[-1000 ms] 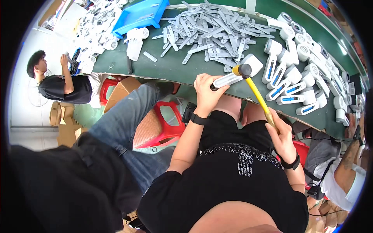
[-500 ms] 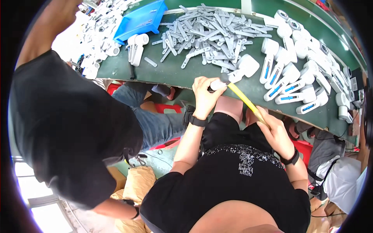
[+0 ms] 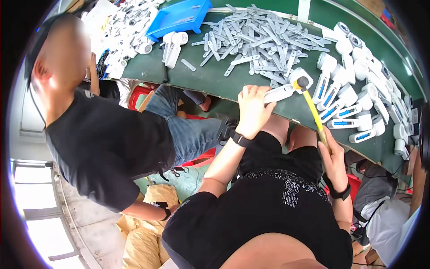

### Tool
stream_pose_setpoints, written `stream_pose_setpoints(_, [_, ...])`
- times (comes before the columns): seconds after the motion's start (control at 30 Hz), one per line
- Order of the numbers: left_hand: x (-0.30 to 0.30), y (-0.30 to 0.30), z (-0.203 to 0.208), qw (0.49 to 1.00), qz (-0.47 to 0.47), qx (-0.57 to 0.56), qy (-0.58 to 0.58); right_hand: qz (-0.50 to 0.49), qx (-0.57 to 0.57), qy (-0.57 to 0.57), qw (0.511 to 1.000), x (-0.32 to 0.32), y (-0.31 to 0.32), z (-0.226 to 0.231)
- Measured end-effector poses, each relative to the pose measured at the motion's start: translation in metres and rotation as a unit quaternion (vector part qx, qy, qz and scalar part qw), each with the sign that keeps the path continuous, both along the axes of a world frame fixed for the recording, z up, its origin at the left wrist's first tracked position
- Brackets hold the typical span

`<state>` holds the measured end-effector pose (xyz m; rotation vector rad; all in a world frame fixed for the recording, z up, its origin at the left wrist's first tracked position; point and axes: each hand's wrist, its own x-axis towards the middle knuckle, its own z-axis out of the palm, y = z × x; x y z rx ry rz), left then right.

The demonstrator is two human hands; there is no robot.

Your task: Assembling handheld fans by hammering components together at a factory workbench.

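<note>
My left hand [image 3: 254,107] is closed around a white plastic handle piece [image 3: 278,93] at the bench's near edge. Its far end reaches toward a white round-headed housing [image 3: 304,74], and whether the two are one part I cannot tell. In my right hand [image 3: 333,157] is a small mallet [image 3: 312,107] with a yellow handle, gripped near its lower end. The mallet's dark-faced head is over the far end of the white piece; contact cannot be made out.
A heap of grey strips [image 3: 262,36] covers the green bench [image 3: 210,80] ahead. White round-headed housings [image 3: 358,96], several with blue inserts, lie at the right. A blue tray [image 3: 179,20] stands back left, beside more white parts. A person in black [image 3: 107,143] is close on my left.
The white piece in my left hand has turned from end-on to lengthwise. The mallet has moved right and is steeper. The view has shifted, and the person at left has lowered an arm.
</note>
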<state>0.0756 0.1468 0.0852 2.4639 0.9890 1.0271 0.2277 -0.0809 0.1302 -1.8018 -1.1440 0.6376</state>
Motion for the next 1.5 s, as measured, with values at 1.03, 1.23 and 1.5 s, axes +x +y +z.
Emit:
stream_pose_setpoints(1.03, [0.000, 0.143, 0.000, 0.973, -0.030, 0.208, 0.092, -0.171, 0.090, 0.151, 0.969, 0.011, -0.036, -0.028])
stream_pose_setpoints(1.23, [0.021, 0.116, 0.012, 0.994, 0.018, 0.082, -0.068, -0.206, 0.103, 0.136, 0.964, 0.017, -0.054, -0.030])
stream_pose_setpoints(1.5, [0.146, -0.011, 0.011, 0.993, -0.099, -0.046, 0.037, -0.204, 0.136, 0.168, 0.955, 0.018, -0.053, -0.041])
